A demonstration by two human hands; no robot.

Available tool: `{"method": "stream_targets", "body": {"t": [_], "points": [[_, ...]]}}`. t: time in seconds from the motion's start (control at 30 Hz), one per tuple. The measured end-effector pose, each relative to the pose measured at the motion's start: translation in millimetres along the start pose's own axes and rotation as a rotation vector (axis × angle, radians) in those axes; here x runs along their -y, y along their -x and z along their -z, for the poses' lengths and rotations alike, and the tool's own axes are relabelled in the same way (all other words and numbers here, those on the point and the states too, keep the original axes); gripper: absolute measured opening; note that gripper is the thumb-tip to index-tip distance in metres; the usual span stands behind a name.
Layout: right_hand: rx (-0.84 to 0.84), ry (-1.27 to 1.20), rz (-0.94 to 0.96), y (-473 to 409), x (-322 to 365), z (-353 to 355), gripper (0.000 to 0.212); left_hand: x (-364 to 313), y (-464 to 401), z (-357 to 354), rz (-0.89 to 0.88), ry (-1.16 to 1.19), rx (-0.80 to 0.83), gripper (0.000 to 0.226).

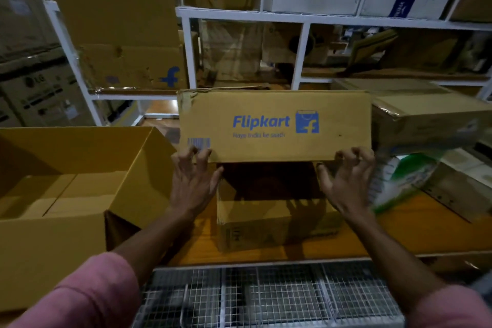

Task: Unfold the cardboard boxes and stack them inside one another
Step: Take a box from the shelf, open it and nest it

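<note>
Left hand (pixel 193 181) and right hand (pixel 346 181) pinch lower edge of printed box flap (pixel 274 125), fingers curled over it, likely lifting flap to open small box (pixel 277 221) on shelf. Big open box (pixel 66 194) waits just left, probably to receive it.

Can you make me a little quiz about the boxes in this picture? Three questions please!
1. True or false: both hands hold the Flipkart box by its bottom edge.
2. Which side of the person is the big open box on? A) left B) right C) behind
3. Fill in: the logo on the held box is printed in ____ ink.

Key:
1. True: left hand and right hand curl their fingers over that edge.
2. A
3. blue
</note>
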State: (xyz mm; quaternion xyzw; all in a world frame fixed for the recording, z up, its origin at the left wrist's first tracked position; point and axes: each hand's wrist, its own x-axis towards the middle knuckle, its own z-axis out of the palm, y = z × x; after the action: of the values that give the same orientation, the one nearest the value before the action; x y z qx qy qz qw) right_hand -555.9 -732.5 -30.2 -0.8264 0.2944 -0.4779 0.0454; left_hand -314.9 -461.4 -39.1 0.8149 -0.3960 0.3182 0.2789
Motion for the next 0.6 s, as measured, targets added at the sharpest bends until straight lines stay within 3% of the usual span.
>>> {"method": "stream_targets", "body": {"t": [0.13,0.33,0.6], "points": [[0.14,0.157,-0.06,22.0,6.4,14.7,0.056,-7.5,24.1,2.3,0.016,0.014,0.029,0.057],[0.387,0.382,-0.144,56.6,25.1,28.2,0.06,-17.0,58.2,12.1,-0.006,-0.168,0.158,0.051],[0.279,0.329,0.027,61.9,55.8,24.7,0.04,-36.4,54.4,22.7,-0.142,-0.199,0.248,0.054]]}}
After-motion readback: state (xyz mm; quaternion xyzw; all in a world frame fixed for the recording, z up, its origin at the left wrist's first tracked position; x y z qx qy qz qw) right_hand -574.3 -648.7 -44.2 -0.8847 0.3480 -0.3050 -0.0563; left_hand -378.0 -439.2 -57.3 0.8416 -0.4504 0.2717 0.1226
